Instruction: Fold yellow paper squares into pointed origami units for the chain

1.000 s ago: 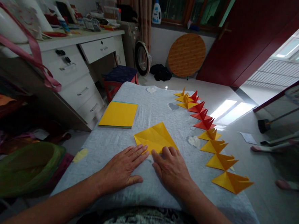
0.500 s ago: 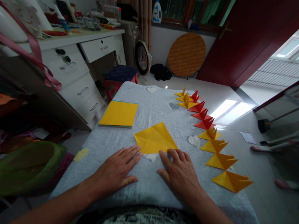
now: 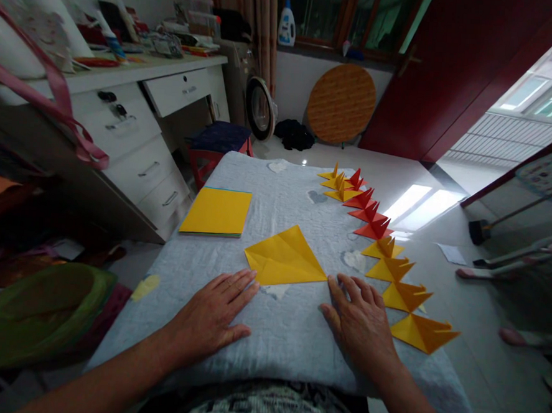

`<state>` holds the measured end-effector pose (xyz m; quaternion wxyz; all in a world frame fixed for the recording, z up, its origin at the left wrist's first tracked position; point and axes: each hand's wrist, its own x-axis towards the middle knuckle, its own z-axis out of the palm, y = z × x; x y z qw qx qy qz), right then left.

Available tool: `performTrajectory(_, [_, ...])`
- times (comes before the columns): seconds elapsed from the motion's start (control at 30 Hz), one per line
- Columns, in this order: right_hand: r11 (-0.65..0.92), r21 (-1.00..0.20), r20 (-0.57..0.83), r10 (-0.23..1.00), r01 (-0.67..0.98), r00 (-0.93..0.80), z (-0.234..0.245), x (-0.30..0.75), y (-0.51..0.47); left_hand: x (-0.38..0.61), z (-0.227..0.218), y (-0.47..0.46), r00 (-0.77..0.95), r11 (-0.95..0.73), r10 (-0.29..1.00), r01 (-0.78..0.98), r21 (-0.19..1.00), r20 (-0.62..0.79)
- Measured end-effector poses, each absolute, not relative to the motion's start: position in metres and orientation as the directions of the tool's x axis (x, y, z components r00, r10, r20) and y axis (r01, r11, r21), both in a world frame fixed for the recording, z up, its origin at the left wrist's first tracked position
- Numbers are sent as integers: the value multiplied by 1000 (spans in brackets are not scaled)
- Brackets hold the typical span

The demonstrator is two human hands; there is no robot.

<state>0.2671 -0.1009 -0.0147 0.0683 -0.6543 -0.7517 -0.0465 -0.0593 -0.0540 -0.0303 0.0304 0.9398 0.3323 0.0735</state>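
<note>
A folded yellow paper lies flat in the middle of the grey cloth-covered table. My left hand rests palm down on the cloth, fingers stretched out, its fingertips just short of the paper's near left edge. My right hand also lies flat and open, beside the paper's near right corner, holding nothing. A row of several folded paper pieces, yellow near me and red further away, runs along the table's right side. A stack of yellow square sheets sits at the left.
A white desk with drawers stands to the left, a red stool beyond the table's far end. A green bag lies on the floor at left. A broom and other clutter lie on the tiled floor at right.
My right hand slid off the yellow paper's near edge, moving right toward the row of folded pieces. My left hand drew back slightly from the paper. The paper stayed put.
</note>
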Motion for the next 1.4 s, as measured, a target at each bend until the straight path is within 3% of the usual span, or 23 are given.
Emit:
performTrajectory(0.27, [127, -319, 100, 990, 939, -100, -5, 254, -56, -52, -23, -25, 612, -640, 764, 678, 361, 204])
performTrajectory(0.43, [182, -323, 38, 983, 929, -180, -12, 253, -30, -39, -18, -2, 622, -579, 781, 685, 443, 58])
performTrajectory(0.6, [145, -450, -3, 986, 881, -164, -16, 259, -13, -37, -9, 14, 652, -534, 757, 584, 611, 38])
performTrajectory(0.7, [133, -570, 45, 990, 811, -131, -19, 261, -6, -38, -6, 20, 683, -470, 731, 509, 721, -6])
performTrajectory(0.77, [148, -589, 177, 983, 794, -51, -20, 259, -4, -37, -4, 21, 695, -429, 718, 485, 762, -38])
performTrajectory(0.87, [253, -499, 477, 878, 829, 20, -18, 252, -8, -32, 1, 19, 693, -421, 720, 481, 769, -40])
performTrajectory(0.93, [406, -464, 567, 819, 787, -87, -16, 246, -13, -27, 5, 15, 689, -454, 725, 490, 744, -10])
performTrajectory(1.0, [534, -512, 539, 809, 672, -233, -14, 240, -18, -22, 8, 12, 689, -500, 725, 505, 704, 21])
performTrajectory(1.13, [558, -627, 424, 830, 544, -363, -14, 231, -24, -14, 9, 6, 713, -589, 696, 502, 633, 82])
performTrajectory(1.23, [536, -668, 378, 842, 517, -384, -16, 229, -25, -11, 7, 5, 710, -628, 689, 482, 611, 147])
performTrajectory(1.4, [555, -641, 433, 832, 530, -347, -14, 234, -27, -11, 1, 8, 590, -615, 760, 516, 597, 273])
